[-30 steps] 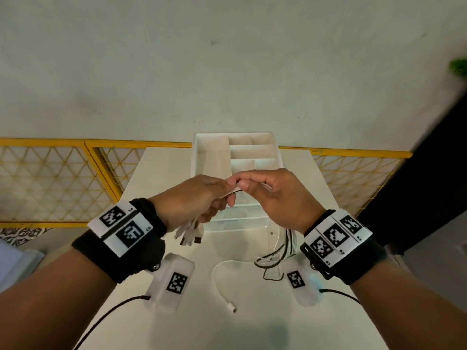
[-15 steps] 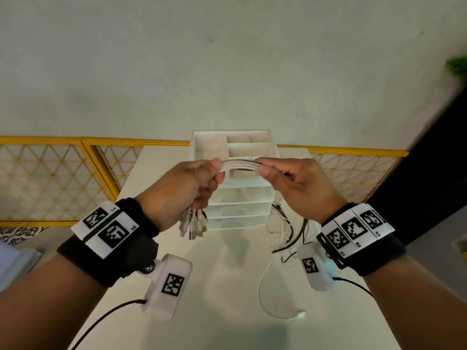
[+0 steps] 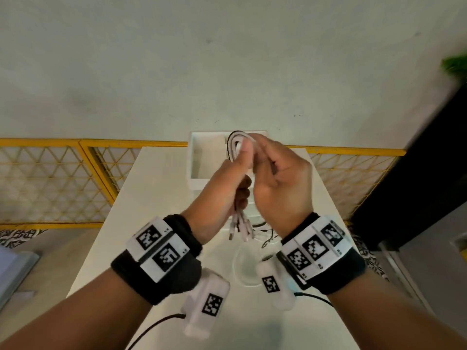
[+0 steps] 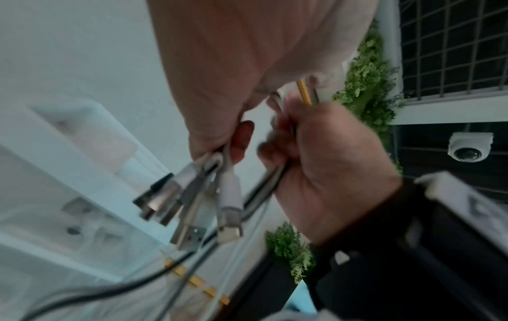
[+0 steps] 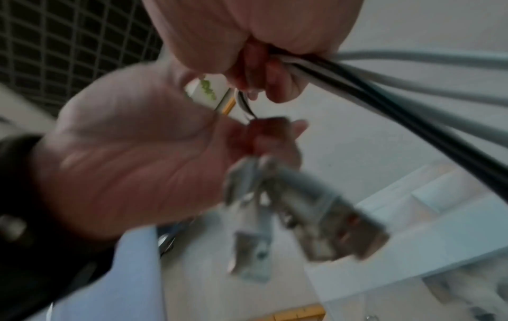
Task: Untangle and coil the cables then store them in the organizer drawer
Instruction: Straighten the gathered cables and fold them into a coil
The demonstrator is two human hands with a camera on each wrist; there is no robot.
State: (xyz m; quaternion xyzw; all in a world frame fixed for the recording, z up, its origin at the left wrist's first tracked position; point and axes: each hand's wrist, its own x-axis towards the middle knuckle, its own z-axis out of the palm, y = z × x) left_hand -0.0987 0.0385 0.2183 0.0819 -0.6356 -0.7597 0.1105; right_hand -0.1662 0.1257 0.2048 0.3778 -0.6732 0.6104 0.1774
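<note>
My left hand (image 3: 240, 170) grips a bundle of white and black cables (image 3: 236, 144) folded into a loop that sticks up above its thumb. Several USB connectors (image 3: 240, 229) hang below that fist, and they show clearly in the left wrist view as connectors (image 4: 192, 195). My right hand (image 3: 265, 160) is pressed against the left one, its fingers curled round the same strands. In the right wrist view the cables (image 5: 384, 82) run out from the right fingers. The white organizer (image 3: 202, 160) stands just behind both hands, with its top compartments open.
The white table (image 3: 151, 210) holds a loose white cable loop (image 3: 238, 263) and thin black cables (image 3: 267, 239) under my wrists. A yellow mesh fence (image 3: 63, 178) runs behind the table. A dark panel (image 3: 417, 185) stands at the right.
Both hands rose and came together. The strand stretched between them has been folded over into a loop above the left fist. The right hand now lies against the left.
</note>
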